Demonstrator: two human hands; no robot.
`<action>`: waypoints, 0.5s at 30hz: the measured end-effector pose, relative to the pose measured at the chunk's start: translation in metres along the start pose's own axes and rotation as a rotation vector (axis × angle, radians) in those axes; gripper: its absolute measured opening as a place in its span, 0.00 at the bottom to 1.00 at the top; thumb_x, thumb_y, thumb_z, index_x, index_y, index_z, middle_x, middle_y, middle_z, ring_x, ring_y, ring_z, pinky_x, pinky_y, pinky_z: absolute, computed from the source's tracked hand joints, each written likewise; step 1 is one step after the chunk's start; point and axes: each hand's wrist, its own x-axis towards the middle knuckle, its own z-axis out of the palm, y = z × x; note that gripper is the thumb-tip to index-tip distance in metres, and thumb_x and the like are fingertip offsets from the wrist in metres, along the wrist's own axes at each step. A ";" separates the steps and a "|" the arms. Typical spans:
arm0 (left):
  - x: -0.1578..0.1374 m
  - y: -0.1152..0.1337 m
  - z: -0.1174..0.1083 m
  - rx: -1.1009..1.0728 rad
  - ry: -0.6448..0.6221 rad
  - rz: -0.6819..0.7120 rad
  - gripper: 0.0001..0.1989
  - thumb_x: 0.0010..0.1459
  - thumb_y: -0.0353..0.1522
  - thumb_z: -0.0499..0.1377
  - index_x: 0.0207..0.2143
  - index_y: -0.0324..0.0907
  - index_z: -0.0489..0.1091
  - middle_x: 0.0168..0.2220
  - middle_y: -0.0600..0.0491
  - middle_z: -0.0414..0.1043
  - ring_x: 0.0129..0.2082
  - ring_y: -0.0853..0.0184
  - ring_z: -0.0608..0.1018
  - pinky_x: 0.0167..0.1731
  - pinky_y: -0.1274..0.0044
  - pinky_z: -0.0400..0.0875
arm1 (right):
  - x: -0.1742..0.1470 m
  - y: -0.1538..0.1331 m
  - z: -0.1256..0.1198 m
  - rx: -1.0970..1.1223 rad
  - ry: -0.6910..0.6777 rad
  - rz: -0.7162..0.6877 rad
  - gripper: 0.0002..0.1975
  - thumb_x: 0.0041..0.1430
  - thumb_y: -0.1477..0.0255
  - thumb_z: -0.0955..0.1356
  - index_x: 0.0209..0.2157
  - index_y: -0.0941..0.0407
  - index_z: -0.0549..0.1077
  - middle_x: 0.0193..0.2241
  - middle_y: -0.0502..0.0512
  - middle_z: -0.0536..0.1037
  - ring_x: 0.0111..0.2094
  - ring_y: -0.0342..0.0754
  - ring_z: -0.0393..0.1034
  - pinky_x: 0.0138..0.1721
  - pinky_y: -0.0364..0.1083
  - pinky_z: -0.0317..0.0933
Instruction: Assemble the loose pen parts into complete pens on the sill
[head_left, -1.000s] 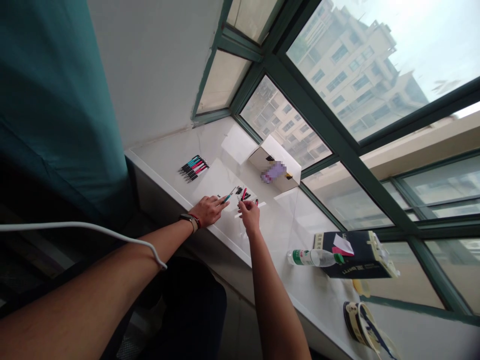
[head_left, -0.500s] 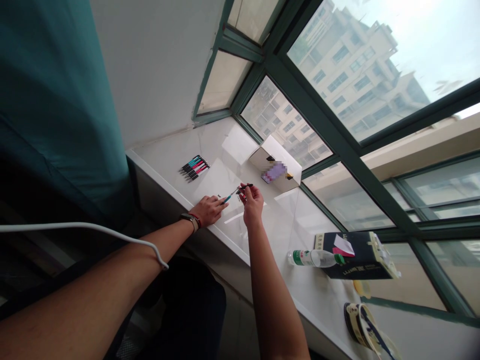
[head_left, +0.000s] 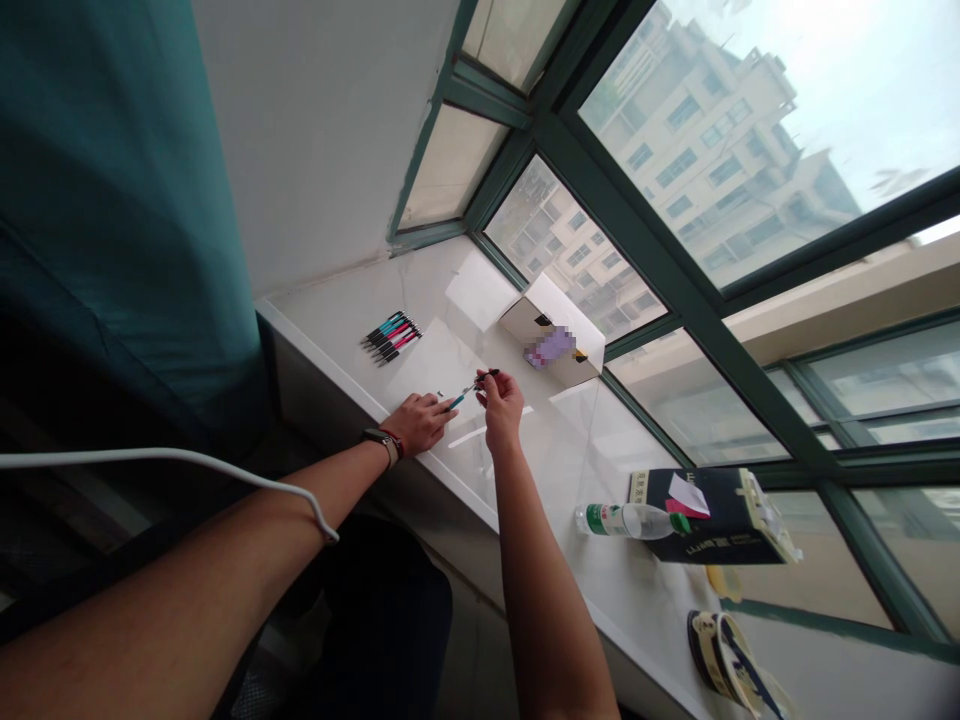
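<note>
White windowsill (head_left: 600, 560) under big window. Left hand (head_left: 418, 420) pinches teal pen (head_left: 459, 396); right hand (head_left: 501, 398) fingertips closed on small dark part (head_left: 489, 375). Risk: part slips, rolls off near edge.

White bench (head_left: 352, 290) along the window, pens (head_left: 391, 337) far from the water bottle (head_left: 626, 519), dark box (head_left: 712, 520) touching the bottle, tape roll (head_left: 724, 650) nearer, open white box (head_left: 553, 330) between pens and bottle.

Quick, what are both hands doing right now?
Left hand: fingers closed on a teal pen.
Right hand: fingers pinching a small black part.
</note>
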 end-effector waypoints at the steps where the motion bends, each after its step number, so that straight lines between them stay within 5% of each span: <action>1: 0.000 0.000 0.000 0.001 -0.002 0.002 0.22 0.64 0.32 0.50 0.58 0.49 0.68 0.62 0.51 0.66 0.51 0.56 0.70 0.46 0.63 0.63 | 0.000 0.001 0.000 -0.006 0.000 -0.006 0.16 0.57 0.60 0.69 0.43 0.55 0.71 0.46 0.58 0.80 0.40 0.45 0.75 0.37 0.43 0.68; 15: 0.000 0.002 -0.001 0.010 0.026 0.005 0.20 0.65 0.33 0.49 0.57 0.47 0.70 0.61 0.49 0.67 0.51 0.56 0.71 0.44 0.63 0.63 | -0.005 0.021 -0.003 -0.131 0.027 -0.007 0.17 0.53 0.59 0.71 0.39 0.57 0.72 0.38 0.57 0.80 0.38 0.47 0.75 0.35 0.43 0.69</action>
